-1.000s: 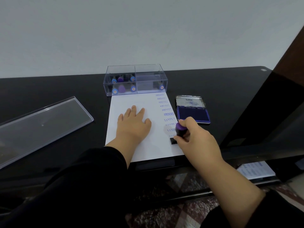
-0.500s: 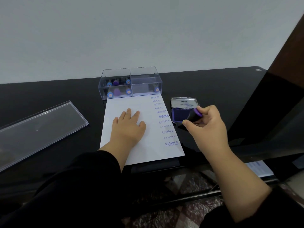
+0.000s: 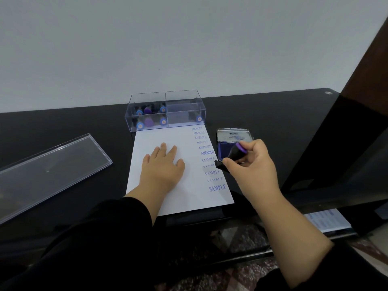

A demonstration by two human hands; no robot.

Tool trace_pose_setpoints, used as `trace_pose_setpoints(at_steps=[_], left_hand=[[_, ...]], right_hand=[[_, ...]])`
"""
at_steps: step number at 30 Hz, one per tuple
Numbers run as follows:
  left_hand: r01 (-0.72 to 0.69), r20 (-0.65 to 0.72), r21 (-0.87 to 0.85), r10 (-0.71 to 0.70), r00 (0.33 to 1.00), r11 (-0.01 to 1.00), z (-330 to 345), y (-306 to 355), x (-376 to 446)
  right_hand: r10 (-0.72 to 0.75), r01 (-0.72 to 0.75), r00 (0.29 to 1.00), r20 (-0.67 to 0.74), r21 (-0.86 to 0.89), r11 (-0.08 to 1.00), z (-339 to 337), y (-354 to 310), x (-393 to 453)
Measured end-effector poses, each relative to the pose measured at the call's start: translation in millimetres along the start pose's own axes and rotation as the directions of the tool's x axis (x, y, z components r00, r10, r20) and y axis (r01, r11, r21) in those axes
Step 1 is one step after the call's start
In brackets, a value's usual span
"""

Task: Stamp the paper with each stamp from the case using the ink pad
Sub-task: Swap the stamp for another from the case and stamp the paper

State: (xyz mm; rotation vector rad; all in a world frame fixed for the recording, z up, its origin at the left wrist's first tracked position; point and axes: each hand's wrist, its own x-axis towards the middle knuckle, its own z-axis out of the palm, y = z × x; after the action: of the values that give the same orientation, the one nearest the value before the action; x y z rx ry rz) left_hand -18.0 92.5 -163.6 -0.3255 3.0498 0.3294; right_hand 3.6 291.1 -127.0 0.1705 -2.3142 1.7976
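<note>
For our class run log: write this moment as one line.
left hand flat on paper | right hand holds stamp, tilted | above ink pad edge

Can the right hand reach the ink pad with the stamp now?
Probably yes: the right hand holds the stamp just beside the open ink pad, and nothing lies between them.

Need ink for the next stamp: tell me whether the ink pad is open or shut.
Open. The ink pad shows its blue surface, with its lid flipped back behind it.
</note>
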Motion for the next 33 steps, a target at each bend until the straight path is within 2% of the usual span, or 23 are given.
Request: trace_pose_setpoints(at_steps=[5,19,23,29,33], left_hand=[[0.039,0.01,0.022,-0.039,0.999,0.999,1,0,1],[0.039,0.014,0.022,-0.039,0.999,0.999,0,-1,0],[0.037,0.056,0.027,-0.039,0.998,0.999,-3,0,2],[0.053,0.134,-0.039,-0.047,0.99,0.998,-12,1,4],[0.073,0.082,-0.127,-0.063,0.995,0.989,-17,1,6]], right_hand=[[-0.003,0.003,1.0,-0.001,0.004,1.0,2,-1,1],[0.038,-0.04,0.999,0.015,0.106,0.994,5,-11,7],[0.035,-0.039,0.999,0.035,0.126,0.991,5,-12,13],[0.078,-0.084,0.995,0.057,0.117,0.99,10,-14,23],[0.106,-0.112,0.993,0.049,0.128,0.986,13,-17,32]])
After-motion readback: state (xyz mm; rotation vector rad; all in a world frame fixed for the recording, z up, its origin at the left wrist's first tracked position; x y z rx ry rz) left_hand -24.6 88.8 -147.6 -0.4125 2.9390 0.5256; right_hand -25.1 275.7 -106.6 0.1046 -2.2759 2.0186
